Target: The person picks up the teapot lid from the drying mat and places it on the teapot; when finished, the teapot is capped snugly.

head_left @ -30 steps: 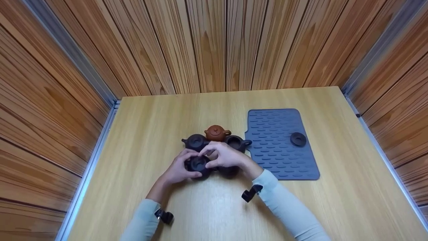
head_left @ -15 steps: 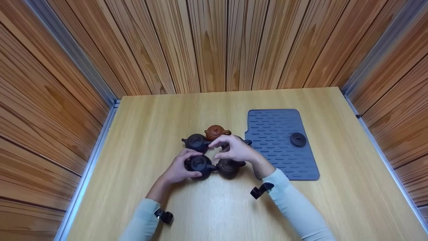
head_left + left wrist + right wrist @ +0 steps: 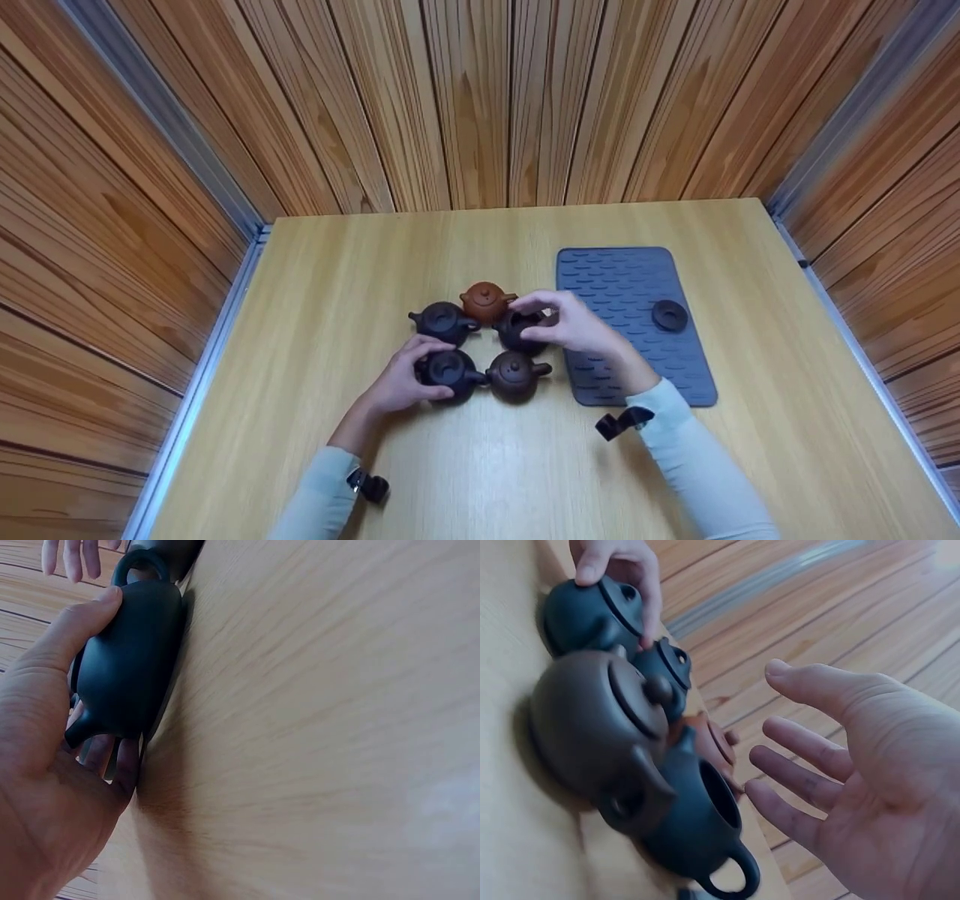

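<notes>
My left hand grips the body of a black teapot at the front left of a ring of teapots. In the left wrist view, its thumb lies along one side of the pot and its fingers reach round the other, near the spout. My right hand hovers above a black teapot without a lid, and nothing is between its spread fingers. That pot's round opening shows in the right wrist view. Beside it, at the front right, sits a brown lidded teapot.
Another black teapot stands at the back left of the ring, with an orange-brown teapot at the far end. To the right lies a grey ribbed mat, bearing a dark round lid. Wood-panelled walls surround the table.
My right hand has left the front-left teapot, where its fingers were at the lid, and moved right to the lidless teapot. The left hand has stayed in place on its teapot.
</notes>
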A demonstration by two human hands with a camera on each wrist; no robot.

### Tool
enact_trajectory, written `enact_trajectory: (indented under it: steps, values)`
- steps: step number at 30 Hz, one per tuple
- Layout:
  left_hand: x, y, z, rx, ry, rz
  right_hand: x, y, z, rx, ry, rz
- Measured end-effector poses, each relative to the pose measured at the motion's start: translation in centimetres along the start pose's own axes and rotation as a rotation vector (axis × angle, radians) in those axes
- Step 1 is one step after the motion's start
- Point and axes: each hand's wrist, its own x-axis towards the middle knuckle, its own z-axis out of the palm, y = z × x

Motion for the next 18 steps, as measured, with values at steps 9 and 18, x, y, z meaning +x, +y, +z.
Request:
enact_trajectory:
  steps: [9, 18]
  values:
    - [0.1, -0.2, 0.1, -0.001, -0.002, 0.021, -2.1, 1.4, -2.5, -0.034, 0.124, 0.027]
    - [0.1, -0.1, 0.1, 0.003, -0.002, 0.024, -4.3, 2.8, -5.2, -0.040, 0.250, 0.076]
